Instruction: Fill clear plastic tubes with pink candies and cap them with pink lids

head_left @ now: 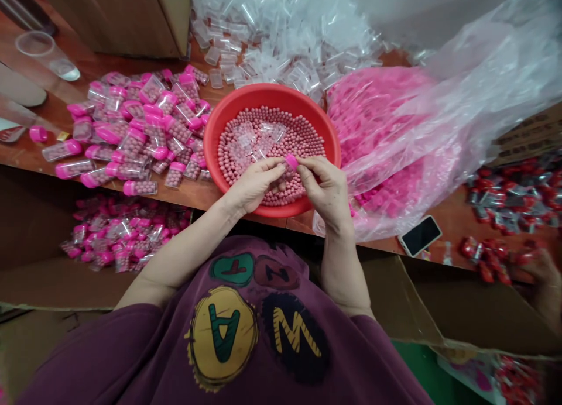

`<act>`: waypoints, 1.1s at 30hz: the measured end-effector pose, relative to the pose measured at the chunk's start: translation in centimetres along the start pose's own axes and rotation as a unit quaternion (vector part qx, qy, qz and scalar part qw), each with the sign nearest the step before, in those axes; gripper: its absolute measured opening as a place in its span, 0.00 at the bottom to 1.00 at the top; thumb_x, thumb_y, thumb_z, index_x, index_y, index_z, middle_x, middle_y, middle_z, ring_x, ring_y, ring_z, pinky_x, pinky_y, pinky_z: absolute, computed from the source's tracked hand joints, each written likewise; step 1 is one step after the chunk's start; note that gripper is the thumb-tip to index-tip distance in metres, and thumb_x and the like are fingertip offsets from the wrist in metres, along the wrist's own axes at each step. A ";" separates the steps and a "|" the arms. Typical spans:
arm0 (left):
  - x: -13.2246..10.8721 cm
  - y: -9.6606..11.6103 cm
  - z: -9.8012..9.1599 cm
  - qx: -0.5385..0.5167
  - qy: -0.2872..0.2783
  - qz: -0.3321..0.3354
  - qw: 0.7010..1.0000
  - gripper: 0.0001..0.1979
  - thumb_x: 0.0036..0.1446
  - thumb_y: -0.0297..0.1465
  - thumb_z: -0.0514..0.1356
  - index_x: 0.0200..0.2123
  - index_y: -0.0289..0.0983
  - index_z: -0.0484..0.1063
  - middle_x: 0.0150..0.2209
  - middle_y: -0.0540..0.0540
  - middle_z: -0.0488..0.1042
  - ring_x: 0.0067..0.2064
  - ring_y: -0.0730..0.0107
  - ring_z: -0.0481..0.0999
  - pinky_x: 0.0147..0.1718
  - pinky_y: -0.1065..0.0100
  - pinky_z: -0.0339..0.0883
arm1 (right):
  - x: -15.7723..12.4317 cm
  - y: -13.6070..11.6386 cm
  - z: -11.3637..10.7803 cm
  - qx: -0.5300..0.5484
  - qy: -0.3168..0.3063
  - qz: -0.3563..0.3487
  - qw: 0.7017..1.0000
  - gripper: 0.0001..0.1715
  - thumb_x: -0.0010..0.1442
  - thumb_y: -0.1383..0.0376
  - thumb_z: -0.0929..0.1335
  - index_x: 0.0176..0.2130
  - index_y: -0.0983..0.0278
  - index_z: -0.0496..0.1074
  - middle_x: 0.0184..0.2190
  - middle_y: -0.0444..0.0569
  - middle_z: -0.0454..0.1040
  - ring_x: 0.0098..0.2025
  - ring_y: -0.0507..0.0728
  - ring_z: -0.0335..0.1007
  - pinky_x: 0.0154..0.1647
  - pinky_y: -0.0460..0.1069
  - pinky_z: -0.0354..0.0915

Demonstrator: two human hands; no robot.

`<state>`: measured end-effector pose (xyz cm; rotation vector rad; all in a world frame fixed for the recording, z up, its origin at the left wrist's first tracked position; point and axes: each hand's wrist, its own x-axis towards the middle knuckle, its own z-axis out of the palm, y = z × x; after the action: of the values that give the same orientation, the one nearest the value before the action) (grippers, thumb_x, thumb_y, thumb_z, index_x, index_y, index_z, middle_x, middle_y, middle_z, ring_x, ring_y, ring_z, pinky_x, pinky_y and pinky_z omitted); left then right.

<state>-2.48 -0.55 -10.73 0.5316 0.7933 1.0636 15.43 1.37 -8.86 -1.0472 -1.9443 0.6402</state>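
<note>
Over the near side of a red bowl point(219, 130) full of small pink balls point(302, 138), both hands meet on one small clear bottle. My left hand point(254, 182) wraps the bottle's body. My right hand point(322, 188) pinches its pink cap point(291, 160) between thumb and fingers. Several empty clear bottles point(259, 137) lie among the balls in the bowl. Most of the held bottle is hidden by my fingers.
A heap of filled pink-capped bottles point(136, 130) lies left of the bowl, more in a box point(118, 235) below the table edge. Empty clear bottles point(281, 36) pile up behind. A plastic bag of pink caps point(381, 130) sits right. A phone point(421, 235) and red-capped bottles point(513, 197) lie far right, near another person's hand point(542, 270).
</note>
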 end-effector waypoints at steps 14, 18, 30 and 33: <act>-0.1 -0.2 0.4 0.008 0.090 0.062 0.994 0.06 0.62 0.31 0.73 0.38 0.35 0.81 0.30 0.52 0.75 0.27 0.81 0.69 0.27 0.76 0.63 | -1.6 0.4 2.4 -0.013 -0.004 -0.010 1.000 0.22 0.77 0.62 0.63 0.62 0.57 0.79 0.55 0.56 0.81 0.57 0.62 0.79 0.62 0.64 0.78; -0.1 -0.4 0.0 0.028 0.073 0.099 0.992 0.14 0.55 0.37 0.77 0.41 0.37 0.84 0.30 0.52 0.77 0.27 0.80 0.72 0.28 0.76 0.65 | -1.2 1.3 1.0 0.024 -0.011 0.021 0.999 0.21 0.74 0.60 0.67 0.63 0.51 0.78 0.56 0.52 0.76 0.59 0.61 0.76 0.65 0.63 0.76; 0.5 -1.2 -0.5 0.086 0.068 0.142 0.984 0.19 0.48 0.43 0.81 0.36 0.35 0.86 0.35 0.47 0.84 0.37 0.71 0.79 0.42 0.68 0.75 | -1.7 0.0 2.3 -0.120 -0.068 0.009 0.990 0.35 0.67 0.56 0.73 0.68 0.62 0.68 0.62 0.62 0.75 0.64 0.71 0.73 0.69 0.71 0.70; 0.6 -1.4 -0.5 0.083 0.086 0.141 0.983 0.19 0.47 0.43 0.81 0.33 0.34 0.85 0.33 0.48 0.83 0.35 0.72 0.78 0.40 0.69 0.74 | -1.8 0.2 3.4 -0.233 -0.063 0.010 0.970 0.41 0.64 0.55 0.75 0.68 0.68 0.66 0.62 0.68 0.72 0.65 0.77 0.69 0.69 0.76 0.67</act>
<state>-1.90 -0.57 -12.21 0.7168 0.9833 1.3251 13.28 -0.26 -11.58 -1.3355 -2.2619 0.2637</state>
